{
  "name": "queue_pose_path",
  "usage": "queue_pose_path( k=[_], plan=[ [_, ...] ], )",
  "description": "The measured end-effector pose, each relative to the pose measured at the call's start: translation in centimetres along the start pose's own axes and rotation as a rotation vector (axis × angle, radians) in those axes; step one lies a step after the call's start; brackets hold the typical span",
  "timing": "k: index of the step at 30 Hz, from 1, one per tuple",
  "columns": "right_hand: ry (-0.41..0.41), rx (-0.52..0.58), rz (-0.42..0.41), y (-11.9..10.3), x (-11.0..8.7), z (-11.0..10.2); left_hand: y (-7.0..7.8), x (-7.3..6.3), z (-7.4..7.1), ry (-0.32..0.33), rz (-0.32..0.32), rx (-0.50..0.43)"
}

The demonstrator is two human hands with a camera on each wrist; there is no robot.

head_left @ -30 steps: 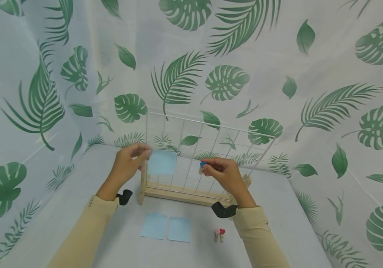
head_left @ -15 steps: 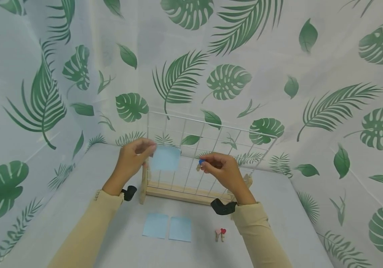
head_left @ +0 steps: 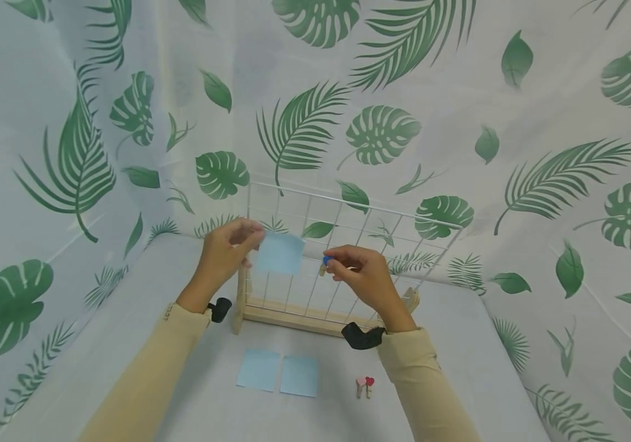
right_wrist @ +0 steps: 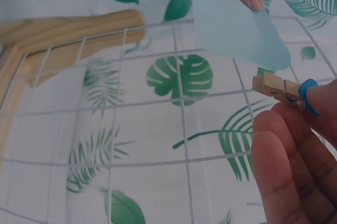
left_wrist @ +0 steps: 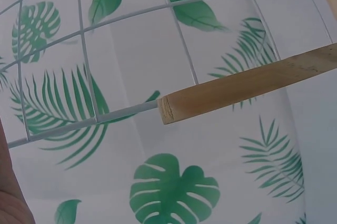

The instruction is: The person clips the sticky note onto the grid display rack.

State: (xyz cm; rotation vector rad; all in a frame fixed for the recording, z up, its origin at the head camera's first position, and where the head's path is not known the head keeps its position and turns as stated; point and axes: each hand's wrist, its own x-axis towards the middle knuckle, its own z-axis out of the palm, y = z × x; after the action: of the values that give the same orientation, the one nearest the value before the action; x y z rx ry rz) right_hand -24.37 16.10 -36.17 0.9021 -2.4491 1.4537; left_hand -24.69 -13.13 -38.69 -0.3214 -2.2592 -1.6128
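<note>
Pale-blue square paper (head_left: 279,254) hangs pinched in the grip of the left hand (head_left: 227,250) in the head view, before a white wire grid (head_left: 367,208); the right hand (head_left: 364,274) pinches a blue-ended wooden clothespin (head_left: 324,265). 2 similar papers (head_left: 258,370) lie on the white desk (head_left: 476,344). The left wrist view barely shows its hand. In the right wrist view, clothespin and paper look near but apart; a nudge might bend the paper, uneven pinching twist the clothespin.

The white table (head_left: 459,319) has the rack (head_left: 293,320) up on it toward the back, and here in front lie two blue sheets (head_left: 299,376), side by side with just a sliver between them, and over to their right, two clips (head_left: 369,382), one pink-hearted, one red!
</note>
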Motion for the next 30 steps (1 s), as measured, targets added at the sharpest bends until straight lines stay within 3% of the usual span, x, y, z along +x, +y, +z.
queue_pose_path(
  k=[16, 23, 30],
  plan=[
    [0.008, -0.041, -0.02, -0.8, 1.1, 0.5, 1.0, 0.7, -0.1, 0.007, 0.016, -0.022],
    [-0.003, -0.056, -0.001, -1.3, 1.7, 0.5, 0.9, 1.1, 0.1, 0.008, 0.037, -0.044],
    [-0.007, -0.073, -0.039, -1.9, 2.6, 0.5, 0.9, 1.2, 0.4, 0.015, 0.024, -0.054]
  ],
)
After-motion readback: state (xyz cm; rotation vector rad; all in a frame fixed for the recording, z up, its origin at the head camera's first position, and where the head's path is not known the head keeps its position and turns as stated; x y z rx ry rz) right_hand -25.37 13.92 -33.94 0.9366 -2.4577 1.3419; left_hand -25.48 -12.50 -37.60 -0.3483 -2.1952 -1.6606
